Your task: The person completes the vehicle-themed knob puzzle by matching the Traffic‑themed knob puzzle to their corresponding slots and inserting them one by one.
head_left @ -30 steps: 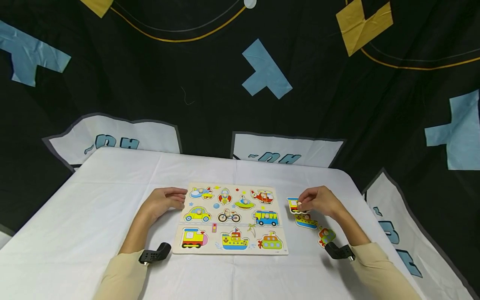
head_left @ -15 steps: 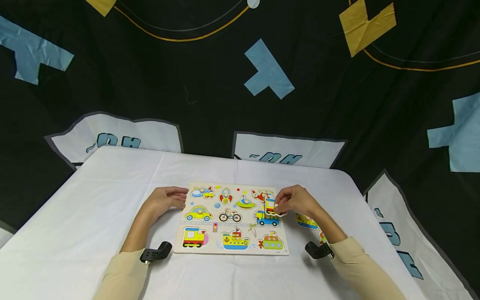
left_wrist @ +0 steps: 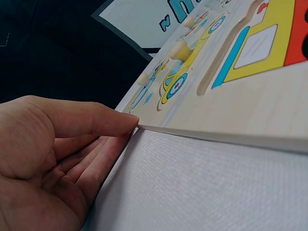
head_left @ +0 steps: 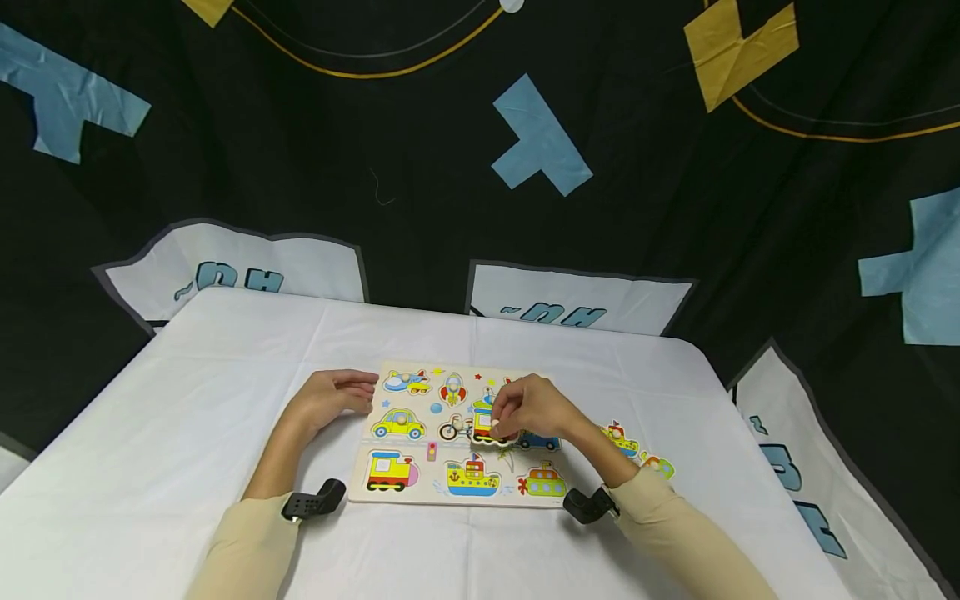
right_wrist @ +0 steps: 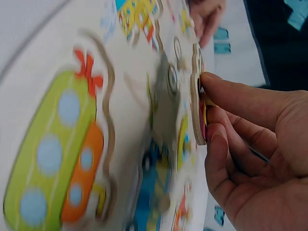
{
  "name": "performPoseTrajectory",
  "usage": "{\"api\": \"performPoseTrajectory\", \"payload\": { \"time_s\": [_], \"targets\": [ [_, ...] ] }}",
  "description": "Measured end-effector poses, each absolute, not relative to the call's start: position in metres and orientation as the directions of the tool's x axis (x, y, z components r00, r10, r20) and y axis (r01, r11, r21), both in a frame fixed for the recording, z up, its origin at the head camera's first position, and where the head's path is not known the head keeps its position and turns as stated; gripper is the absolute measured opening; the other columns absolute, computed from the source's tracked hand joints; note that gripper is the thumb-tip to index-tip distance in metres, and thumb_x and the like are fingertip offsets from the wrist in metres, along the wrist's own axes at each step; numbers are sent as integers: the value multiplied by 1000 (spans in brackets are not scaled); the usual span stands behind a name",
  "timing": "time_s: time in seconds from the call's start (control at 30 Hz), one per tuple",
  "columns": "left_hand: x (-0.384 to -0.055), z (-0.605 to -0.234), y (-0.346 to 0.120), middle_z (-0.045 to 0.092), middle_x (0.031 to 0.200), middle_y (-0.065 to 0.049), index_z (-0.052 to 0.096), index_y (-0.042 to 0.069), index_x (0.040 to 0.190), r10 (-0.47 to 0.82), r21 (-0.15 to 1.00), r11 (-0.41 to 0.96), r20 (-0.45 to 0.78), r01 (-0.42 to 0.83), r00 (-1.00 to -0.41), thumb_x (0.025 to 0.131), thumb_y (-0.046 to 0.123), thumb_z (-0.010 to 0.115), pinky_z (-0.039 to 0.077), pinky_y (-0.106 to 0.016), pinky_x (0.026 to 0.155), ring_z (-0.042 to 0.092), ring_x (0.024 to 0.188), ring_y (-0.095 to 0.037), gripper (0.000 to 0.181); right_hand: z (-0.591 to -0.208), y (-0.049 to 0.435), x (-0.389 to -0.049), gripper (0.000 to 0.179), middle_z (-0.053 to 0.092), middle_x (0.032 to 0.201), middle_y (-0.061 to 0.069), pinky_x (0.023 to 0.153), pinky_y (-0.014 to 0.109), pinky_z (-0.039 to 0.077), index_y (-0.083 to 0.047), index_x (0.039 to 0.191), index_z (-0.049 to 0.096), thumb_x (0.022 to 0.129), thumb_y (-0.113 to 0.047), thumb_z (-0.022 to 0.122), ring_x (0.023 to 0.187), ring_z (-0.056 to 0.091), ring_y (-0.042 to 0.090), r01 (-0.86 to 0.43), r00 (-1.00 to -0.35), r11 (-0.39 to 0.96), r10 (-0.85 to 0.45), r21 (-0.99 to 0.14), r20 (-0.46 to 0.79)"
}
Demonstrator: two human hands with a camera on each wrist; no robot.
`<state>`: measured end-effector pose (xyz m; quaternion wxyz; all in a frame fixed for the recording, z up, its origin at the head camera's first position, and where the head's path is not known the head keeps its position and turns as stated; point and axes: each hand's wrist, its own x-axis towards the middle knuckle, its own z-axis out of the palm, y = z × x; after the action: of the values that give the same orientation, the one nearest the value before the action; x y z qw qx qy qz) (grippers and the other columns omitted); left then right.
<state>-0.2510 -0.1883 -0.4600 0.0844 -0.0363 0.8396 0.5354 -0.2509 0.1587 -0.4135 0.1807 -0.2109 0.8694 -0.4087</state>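
Note:
A wooden puzzle board (head_left: 432, 485) printed with vehicles lies on the white table. My right hand (head_left: 536, 407) pinches the train puzzle piece (head_left: 482, 423) by its knob and holds it above the board's middle, over part of the bicycle. In the right wrist view the train piece (right_wrist: 195, 108) stands edge-on, raised off the board. My left hand (head_left: 326, 400) rests at the board's left edge; in the left wrist view its thumb (left_wrist: 106, 122) touches that edge, the other fingers loosely bent beside it. The train picture (head_left: 388, 472), without a knob, is at the board's near left.
On the table right of the board lie a ship piece (head_left: 619, 438) and a submarine piece (head_left: 657, 464), partly behind my right forearm. Knobbed pieces, such as the car (head_left: 399, 423) and rocket (head_left: 453, 389), sit in the board. A black curtain (head_left: 420, 200) hangs behind.
My right hand has lifted the train piece from beside the ship piece and carried it left over the board. The left hand stays at the board's edge.

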Motion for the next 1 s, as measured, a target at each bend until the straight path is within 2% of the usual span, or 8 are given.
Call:
{"api": "performPoseTrajectory", "payload": {
  "time_s": [0.2, 0.4, 0.87, 1.0],
  "targets": [
    [-252, -460, -188, 75, 115, -11, 66, 4, 132, 28, 895, 421, -180, -151, -983, 81, 8, 77, 49, -33, 92, 70, 98, -15, 53, -417, 131, -245, 15, 68, 64, -1, 59, 26, 46, -10, 80, 73, 75, -9, 87, 59, 66, 17, -234, -826, 570, -544, -788, -148],
    [-252, -458, -188, 75, 115, -12, 66, 4, 132, 30, 897, 417, -179, -150, -983, 80, 7, 77, 48, -27, 88, 69, 98, -14, 52, -421, 104, -237, 15, 67, 64, -1, 57, 23, 40, -12, 78, 73, 76, -10, 88, 60, 61, 14, -255, -800, 563, -580, -786, -156],
    [-252, -459, -190, 75, 117, -12, 66, 4, 131, 36, 903, 405, -176, -146, -984, 80, 7, 77, 49, -21, 83, 70, 98, -12, 53, -429, 53, -223, 16, 67, 61, -2, 53, 20, 49, -9, 76, 72, 75, -5, 88, 53, 63, 11, -278, -737, 503, -658, -818, -154],
    [-253, -459, -190, 75, 116, -11, 66, 4, 132, 39, 900, 412, -177, -146, -983, 80, 8, 77, 49, -22, 84, 70, 98, -12, 53, -431, 44, -222, 17, 67, 59, -5, 54, 18, 45, -9, 76, 72, 75, -6, 88, 52, 64, 11, -304, -728, 503, -670, -809, -143]
  ]
}}
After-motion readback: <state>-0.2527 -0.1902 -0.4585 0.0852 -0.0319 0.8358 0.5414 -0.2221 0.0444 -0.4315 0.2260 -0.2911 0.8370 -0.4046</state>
